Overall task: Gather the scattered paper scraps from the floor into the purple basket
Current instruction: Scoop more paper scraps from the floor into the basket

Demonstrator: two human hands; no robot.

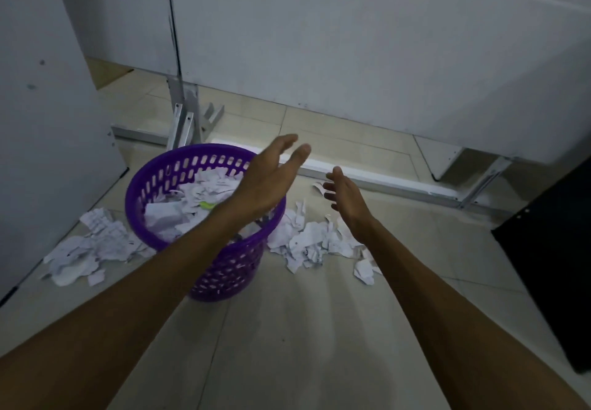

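We extend both bare forearms over the tiled floor (319, 329). Our left hand (270, 179) is held above the far right rim of the purple basket (224, 269), fingers straight and released, grasping nothing. Our right hand (347, 197) is held just right of the basket, above the floor, fingers likewise straight and released, palm facing the left hand; the two hands are apart.

The basket stands upright on the floor near the left wall panel (48, 106). It contains a heap of paper scraps (192, 198), with one small yellow-green item (208, 205) among them.

Two piles lie on the floor outside the basket: one pile (86, 250) to its left, beside the panel, and one pile (316, 240) to its right, below our right hand.

A metal partition foot (185, 118) stands behind the basket.
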